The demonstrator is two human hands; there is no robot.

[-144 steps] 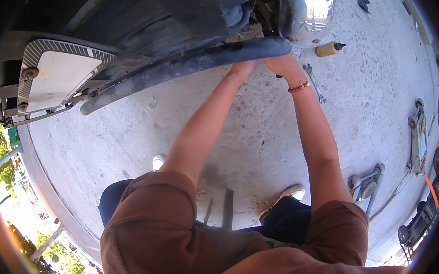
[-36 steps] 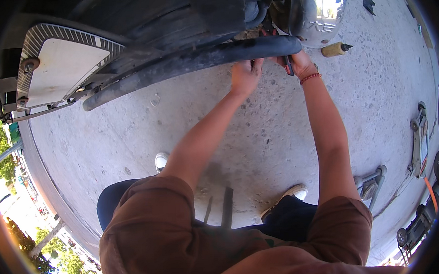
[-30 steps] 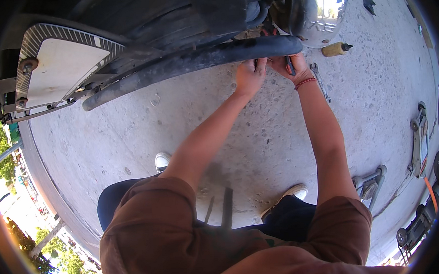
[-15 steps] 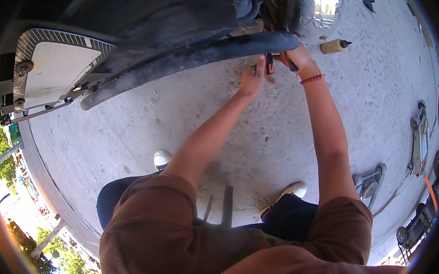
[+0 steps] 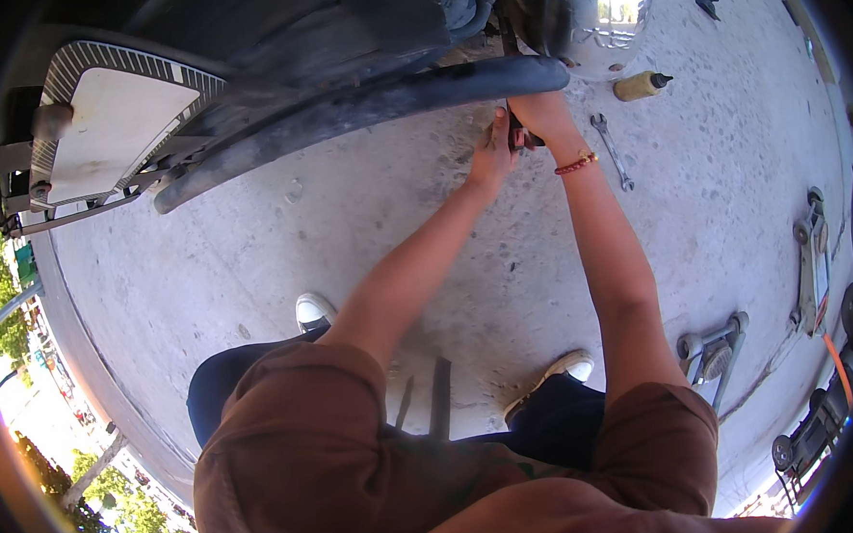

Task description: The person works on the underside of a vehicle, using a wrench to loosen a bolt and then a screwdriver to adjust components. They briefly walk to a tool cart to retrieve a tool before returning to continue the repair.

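Note:
My left hand (image 5: 491, 157) is closed, thumb up, on a small red and black object (image 5: 517, 138) just below a thick dark curved bar (image 5: 341, 116) on the vehicle's underside. Too little of the object shows to tell its kind. Bent down over the same object from the other side is my right hand (image 5: 542, 118), a red beaded bracelet on its wrist. Its fingers are mostly hidden, but they appear curled on the object. A metal wrench (image 5: 613, 152) lies on the concrete to the right of my right wrist.
Beyond the wrench lies a yellowish bottle (image 5: 637, 87) with a dark nozzle, near a shiny chrome part (image 5: 611, 15). A white plate (image 5: 116, 133) hangs at the left. Metal floor jacks (image 5: 716, 353) (image 5: 812, 256) stand at the right. A dark scrap (image 5: 708, 1) lies farther off.
My right hand has moved left and turned downward, closer to my left hand. The wrench on the ground now shows beside my right forearm. The view has shifted slightly.

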